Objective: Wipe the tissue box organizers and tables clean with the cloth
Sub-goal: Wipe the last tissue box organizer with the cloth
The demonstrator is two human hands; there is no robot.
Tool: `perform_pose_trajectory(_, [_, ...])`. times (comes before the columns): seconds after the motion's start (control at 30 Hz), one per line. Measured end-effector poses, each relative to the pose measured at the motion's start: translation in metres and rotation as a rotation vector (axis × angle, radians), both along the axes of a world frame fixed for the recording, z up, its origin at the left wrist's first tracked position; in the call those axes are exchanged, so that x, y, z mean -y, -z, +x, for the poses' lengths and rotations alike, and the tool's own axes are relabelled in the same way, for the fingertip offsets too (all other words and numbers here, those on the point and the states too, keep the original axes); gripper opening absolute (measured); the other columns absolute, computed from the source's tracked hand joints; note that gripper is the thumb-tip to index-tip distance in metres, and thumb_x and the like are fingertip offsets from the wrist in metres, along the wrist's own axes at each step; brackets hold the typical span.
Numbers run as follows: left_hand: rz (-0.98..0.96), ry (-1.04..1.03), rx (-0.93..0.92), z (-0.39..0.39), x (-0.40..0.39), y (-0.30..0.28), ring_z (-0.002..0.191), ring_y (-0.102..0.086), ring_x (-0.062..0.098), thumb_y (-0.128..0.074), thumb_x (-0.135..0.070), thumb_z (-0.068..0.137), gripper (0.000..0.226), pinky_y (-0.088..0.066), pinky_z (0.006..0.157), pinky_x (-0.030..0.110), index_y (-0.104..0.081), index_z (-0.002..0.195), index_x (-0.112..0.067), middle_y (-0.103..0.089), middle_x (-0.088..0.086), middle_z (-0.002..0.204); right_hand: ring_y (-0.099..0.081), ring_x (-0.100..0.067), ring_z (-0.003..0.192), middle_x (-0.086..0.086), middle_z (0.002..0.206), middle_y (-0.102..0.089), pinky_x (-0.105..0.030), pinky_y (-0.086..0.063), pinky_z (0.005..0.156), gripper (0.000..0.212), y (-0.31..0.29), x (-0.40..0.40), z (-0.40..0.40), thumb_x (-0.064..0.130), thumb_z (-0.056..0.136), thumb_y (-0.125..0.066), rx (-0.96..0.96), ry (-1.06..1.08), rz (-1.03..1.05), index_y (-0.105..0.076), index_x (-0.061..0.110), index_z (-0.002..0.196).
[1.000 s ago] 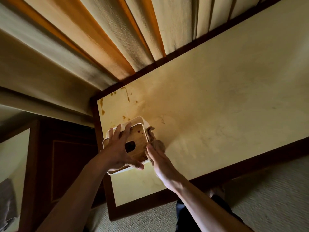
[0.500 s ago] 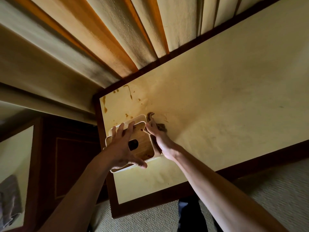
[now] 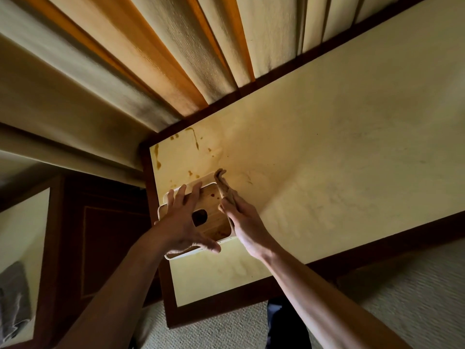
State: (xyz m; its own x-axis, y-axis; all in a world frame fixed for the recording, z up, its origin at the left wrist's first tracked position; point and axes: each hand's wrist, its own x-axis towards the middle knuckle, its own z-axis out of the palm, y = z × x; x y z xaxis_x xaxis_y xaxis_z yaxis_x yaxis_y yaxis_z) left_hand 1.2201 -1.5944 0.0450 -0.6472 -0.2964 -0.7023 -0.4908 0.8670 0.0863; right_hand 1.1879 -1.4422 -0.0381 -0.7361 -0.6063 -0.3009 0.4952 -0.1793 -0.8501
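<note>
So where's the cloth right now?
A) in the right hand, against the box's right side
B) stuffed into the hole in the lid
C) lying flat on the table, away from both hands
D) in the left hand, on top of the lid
A: the right hand holds the cloth against the right side of the tissue box organizer, while the left hand steadies the lid.
</note>
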Motion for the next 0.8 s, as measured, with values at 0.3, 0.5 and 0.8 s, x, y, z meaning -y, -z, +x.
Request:
perform_pose_trajectory(0.3, [-0.011,-0.001,-0.007,0.001,0.001,0.002,0.147,0.031,0.023,-0.084,-0.071,0.038,0.156,-0.014,0.115,0.071,0.023,0.149,-0.048,0.031,-0.015,0.159,-0.06,0.003,0.085,-0.021,0.13,-0.05,-0.009,-0.048,0.064,0.029,0.01,-0.02,0.033,0.039,0.102,-0.041,0.145,-0.114,0.021,-0.05,0.02,0.121])
perform_pose_trajectory(0.5, [-0.013,0.009,-0.014,0.002,0.001,0.003,0.145,0.034,0.023,-0.087,-0.066,0.047,0.153,-0.011,0.115,0.071,0.024,0.15,-0.046,0.032,-0.014,0.159,-0.059,0.012,0.079,0.015,0.1,-0.06,-0.008,-0.047,0.072,0.049,0.0,-0.009,0.006,0.053,0.085,-0.045,0.194,-0.167,-0.017,-0.046,0.025,0.125])
perform_pose_trajectory(0.8, [0.001,0.006,0.004,-0.001,-0.003,-0.003,0.145,0.035,0.025,-0.089,-0.062,0.049,0.153,-0.008,0.116,0.065,0.023,0.151,-0.044,0.032,-0.012,0.16,-0.054,-0.016,0.118,0.0,0.12,-0.06,-0.046,-0.03,0.115,0.058,-0.009,0.019,-0.04,0.055,0.096,-0.045,0.182,-0.21,0.064,-0.039,0.017,0.14])
